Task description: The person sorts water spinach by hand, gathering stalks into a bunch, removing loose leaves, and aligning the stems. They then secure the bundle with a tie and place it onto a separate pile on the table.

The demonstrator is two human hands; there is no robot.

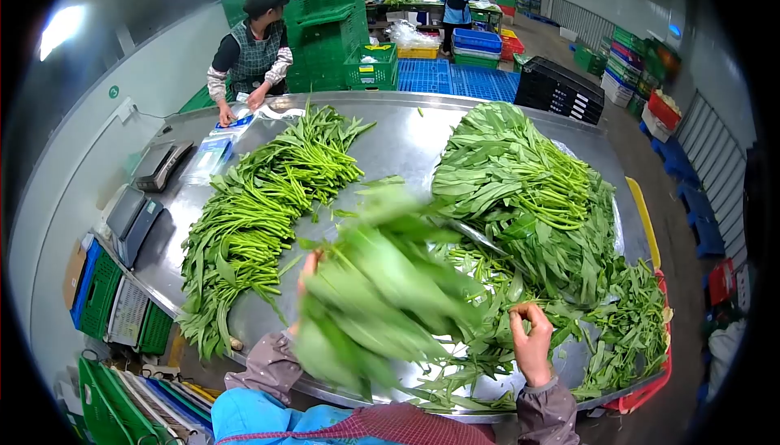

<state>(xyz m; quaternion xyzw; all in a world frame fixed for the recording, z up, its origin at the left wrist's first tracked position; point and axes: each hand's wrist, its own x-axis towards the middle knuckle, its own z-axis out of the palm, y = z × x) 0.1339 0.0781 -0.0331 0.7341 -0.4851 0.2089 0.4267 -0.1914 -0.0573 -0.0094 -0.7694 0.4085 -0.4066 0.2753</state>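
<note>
My left hand (309,273) is closed around a bunch of leafy water spinach (382,290), which is blurred by motion and hides most of the hand. My right hand (532,343) is over the front of the table, fingers curled and thumb against them; whatever they may pinch is too small to make out. Loose leaves and stems (479,347) lie beneath and beside it. Behind, on the right, rises a big pile of water spinach (520,177). To the left runs a long row of bunches (260,209), cut stems towards the middle.
All this lies on a steel table (398,132). Scales (134,221) stand along its left edge. At the far left corner a co-worker (256,47) handles plastic bags (213,152). A red crate (642,392) with scraps is at the right edge. Green crates (329,39) are stacked behind.
</note>
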